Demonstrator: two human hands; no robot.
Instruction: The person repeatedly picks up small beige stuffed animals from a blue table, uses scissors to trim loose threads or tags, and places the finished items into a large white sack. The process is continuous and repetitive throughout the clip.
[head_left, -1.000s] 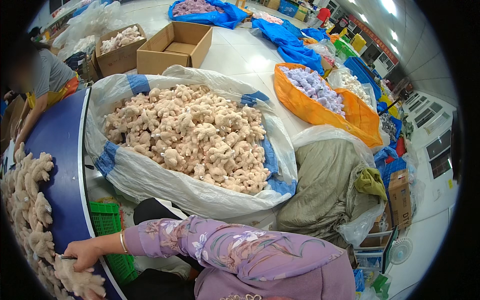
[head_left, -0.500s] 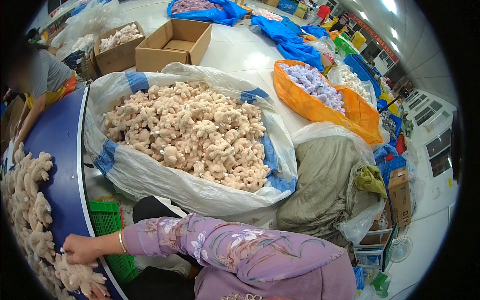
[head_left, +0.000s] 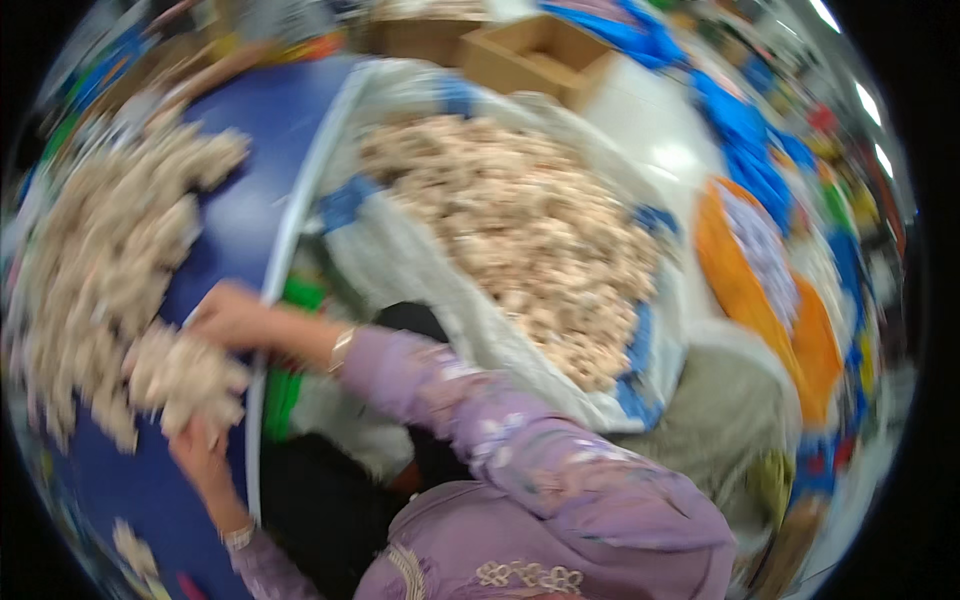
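Note:
Over the blue table [head_left: 235, 215], a beige fluffy plush toy [head_left: 185, 380] hangs between my hands, smeared by motion. My left hand [head_left: 203, 455] grips its near lower edge, fingers wrapped against the plush. At the toy's far upper edge, my right hand [head_left: 232, 315] is closed in a pinch; a thin pale streak shows at its fingertips, too blurred to name. To the left and beyond lies a heap of similar beige plush toys [head_left: 110, 250], close to the held one.
Right of the table stands a large white sack [head_left: 390, 245] filled with beige plush toys [head_left: 520, 220]. A green crate [head_left: 283, 395] sits beside the table edge. Farther off are an open cardboard box [head_left: 540, 55], an orange sack [head_left: 745, 290] and another person's arm [head_left: 215, 75].
The view has swung left, bringing more of the table and my left forearm into sight. The plush toy stays between my hands, now more fully seen.

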